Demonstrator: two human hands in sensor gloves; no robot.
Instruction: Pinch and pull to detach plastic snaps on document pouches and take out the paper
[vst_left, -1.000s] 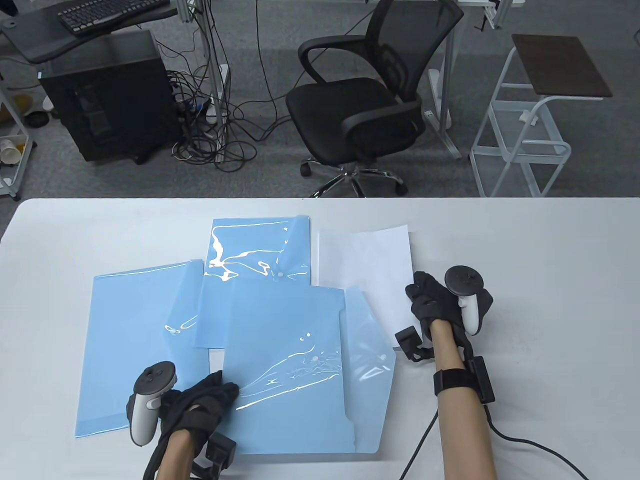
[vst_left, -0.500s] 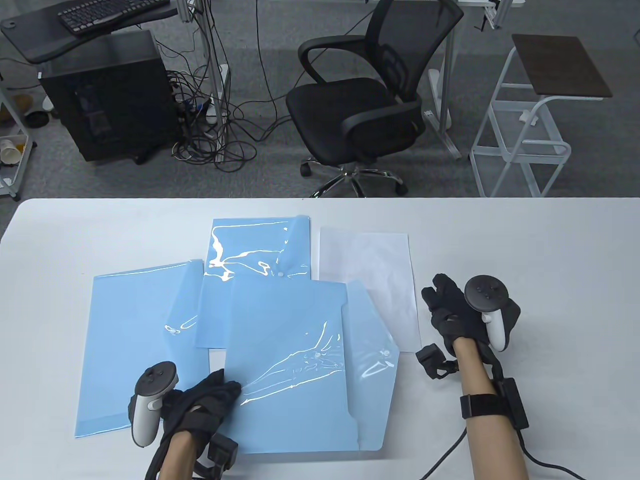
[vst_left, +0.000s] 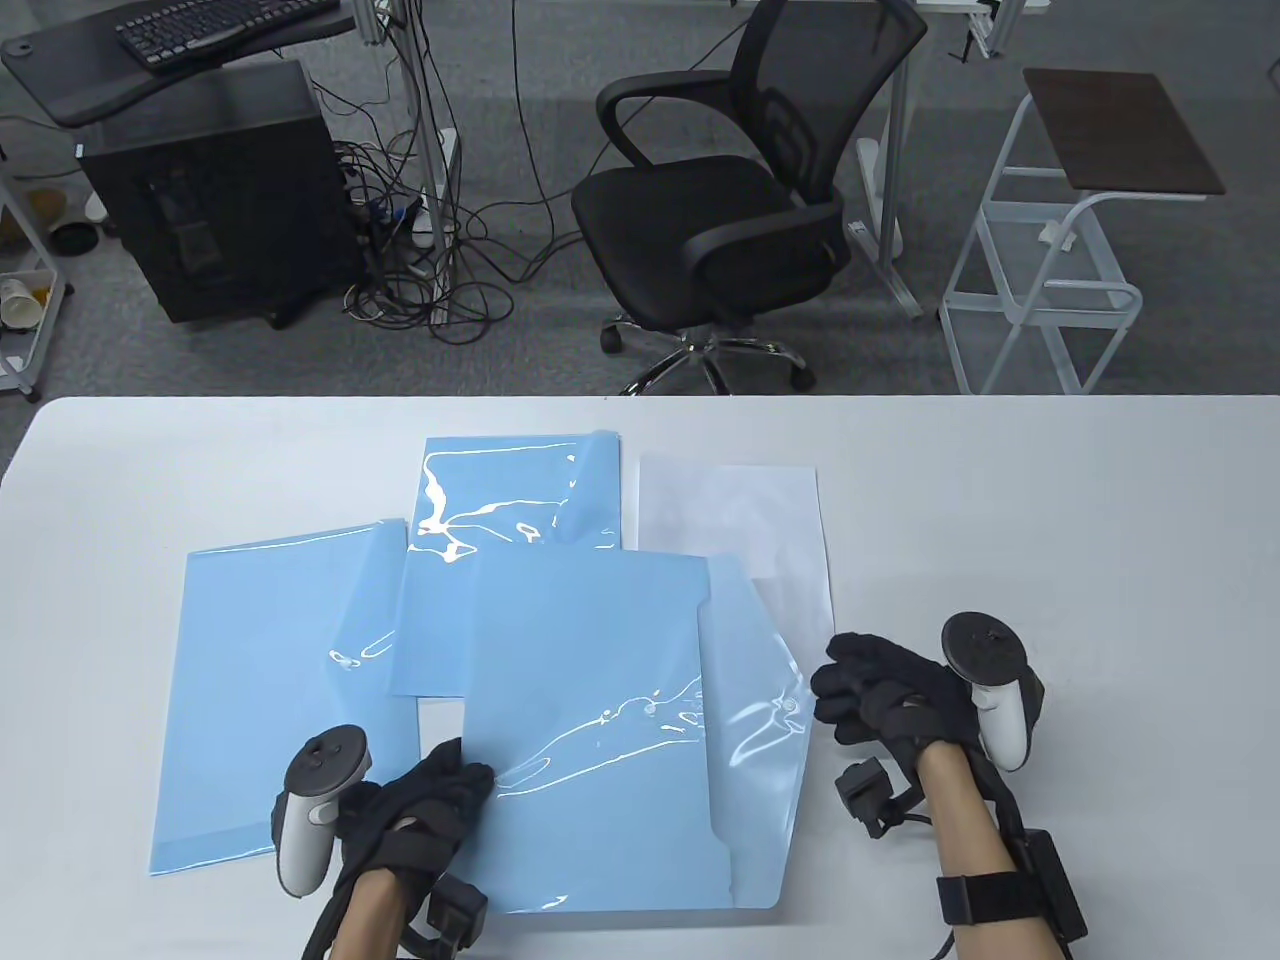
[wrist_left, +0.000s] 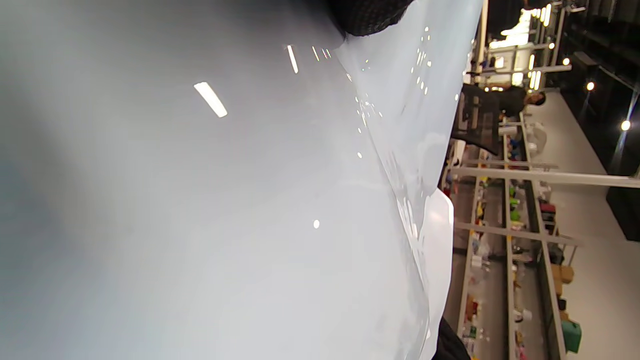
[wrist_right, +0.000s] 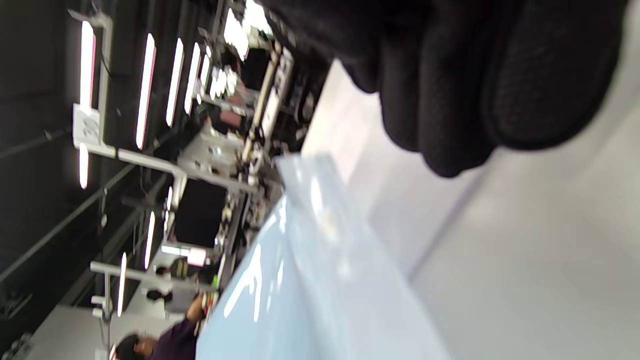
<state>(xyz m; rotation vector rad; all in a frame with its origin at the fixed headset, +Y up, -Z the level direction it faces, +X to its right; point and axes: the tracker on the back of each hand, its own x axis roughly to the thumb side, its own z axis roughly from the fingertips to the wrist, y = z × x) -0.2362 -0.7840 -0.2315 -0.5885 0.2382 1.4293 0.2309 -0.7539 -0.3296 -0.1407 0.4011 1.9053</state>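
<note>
White table (vst_left: 1050, 500) under everything, office chair (vst_left: 720, 215) and cable clutter on the floor beyond. Nearest pouch (vst_left: 600, 740) lying flat between the two hands, flap (vst_left: 755, 700) thrown open toward the right hand, snap stud (vst_left: 791, 707) just beside those fingertips. Left hand (vst_left: 430, 800) on the pouch's near-left edge, fingers fairly straight, seemingly pressing down to pin it. Right hand (vst_left: 885, 690) loosely curled beside the flap edge, holding nothing; contact with the flap hard to tell. Best to keep the left-hand pressure low and steady so the slick plastic cannot slide, then reach into the mouth with the right. Loose paper sheet (vst_left: 740, 520) just beyond the right hand; two more pouches, the far pouch (vst_left: 515, 490) beyond the left hand and the left pouch (vst_left: 275, 690) partly under it.
</note>
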